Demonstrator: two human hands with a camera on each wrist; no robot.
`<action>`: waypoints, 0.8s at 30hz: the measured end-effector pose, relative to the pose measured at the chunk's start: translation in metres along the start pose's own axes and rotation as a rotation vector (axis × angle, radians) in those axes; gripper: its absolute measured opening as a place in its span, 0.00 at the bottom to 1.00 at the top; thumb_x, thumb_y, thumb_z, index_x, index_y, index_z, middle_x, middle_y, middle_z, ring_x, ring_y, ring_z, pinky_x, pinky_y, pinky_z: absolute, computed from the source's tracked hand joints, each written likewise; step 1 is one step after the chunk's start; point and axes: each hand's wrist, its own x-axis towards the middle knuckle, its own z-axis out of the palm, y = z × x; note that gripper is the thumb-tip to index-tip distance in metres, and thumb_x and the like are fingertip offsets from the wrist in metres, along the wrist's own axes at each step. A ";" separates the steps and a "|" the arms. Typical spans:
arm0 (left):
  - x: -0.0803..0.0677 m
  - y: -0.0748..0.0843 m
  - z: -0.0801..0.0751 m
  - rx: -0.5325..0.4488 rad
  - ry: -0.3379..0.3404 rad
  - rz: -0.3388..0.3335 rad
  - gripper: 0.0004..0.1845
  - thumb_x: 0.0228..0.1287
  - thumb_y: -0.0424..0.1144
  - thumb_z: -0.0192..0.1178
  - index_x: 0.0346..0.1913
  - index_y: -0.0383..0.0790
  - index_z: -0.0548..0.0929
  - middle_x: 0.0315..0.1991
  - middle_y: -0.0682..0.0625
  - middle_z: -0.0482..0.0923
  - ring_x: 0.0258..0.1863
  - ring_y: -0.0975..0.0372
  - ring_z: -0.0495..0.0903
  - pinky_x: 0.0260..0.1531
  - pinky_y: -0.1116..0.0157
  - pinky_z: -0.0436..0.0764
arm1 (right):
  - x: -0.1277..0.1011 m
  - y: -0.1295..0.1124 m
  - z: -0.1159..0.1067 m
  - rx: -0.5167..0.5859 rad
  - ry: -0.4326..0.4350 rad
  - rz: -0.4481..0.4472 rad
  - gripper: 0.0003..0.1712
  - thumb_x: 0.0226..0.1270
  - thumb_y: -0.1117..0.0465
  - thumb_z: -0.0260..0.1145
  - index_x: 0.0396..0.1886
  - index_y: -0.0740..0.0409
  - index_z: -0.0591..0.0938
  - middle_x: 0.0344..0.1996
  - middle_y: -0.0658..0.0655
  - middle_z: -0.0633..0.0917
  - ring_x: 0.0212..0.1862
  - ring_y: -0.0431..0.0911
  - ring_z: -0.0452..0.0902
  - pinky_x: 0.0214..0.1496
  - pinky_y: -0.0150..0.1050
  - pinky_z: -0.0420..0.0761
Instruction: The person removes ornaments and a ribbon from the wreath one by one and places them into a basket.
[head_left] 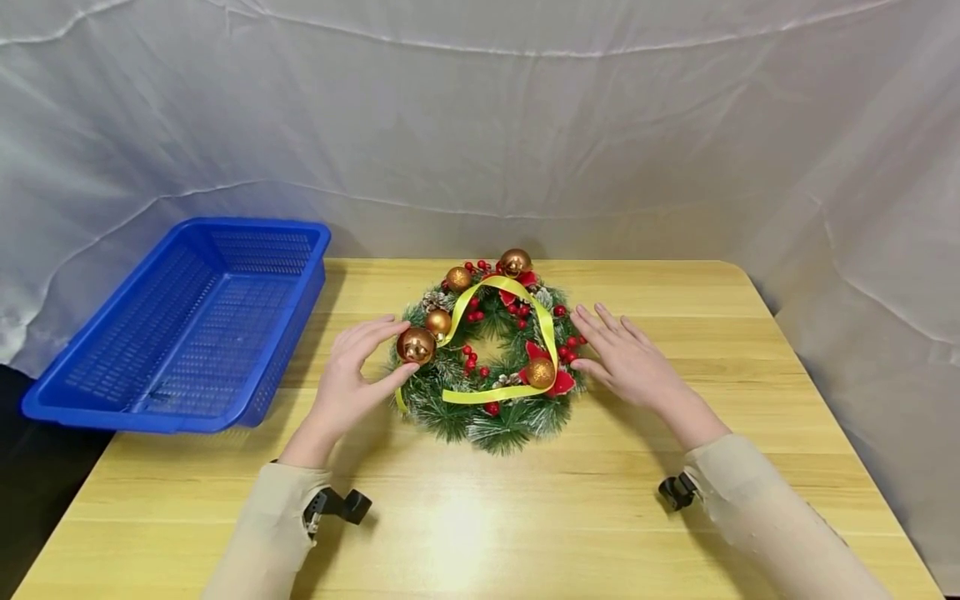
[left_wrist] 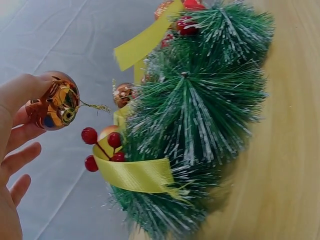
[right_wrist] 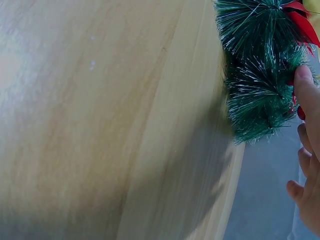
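A green Christmas wreath lies flat on the wooden table, dressed with red berries, pinecones, red flowers and copper baubles. Yellow ribbon loops loosely over it. At the wreath's left side my left hand pinches a shiny copper bauble between thumb and fingers. In the left wrist view this bauble shows a gold string and stands apart from the greenery. On the opposite side, my right hand has its fingers extended at the wreath's edge, the thumb by the red berries.
A blue plastic basket stands at the table's left, its mesh floor in sight. Grey cloth hangs behind the table and along its right side. Each wrist wears a small black camera.
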 end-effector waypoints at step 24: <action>0.005 -0.012 -0.036 0.106 0.177 0.012 0.27 0.42 0.31 0.76 0.52 0.42 0.84 0.48 0.47 0.82 0.52 0.53 0.74 0.56 0.58 0.64 | 0.000 0.000 0.000 0.003 -0.004 -0.016 0.42 0.73 0.39 0.47 0.76 0.56 0.49 0.75 0.54 0.46 0.74 0.55 0.38 0.73 0.52 0.35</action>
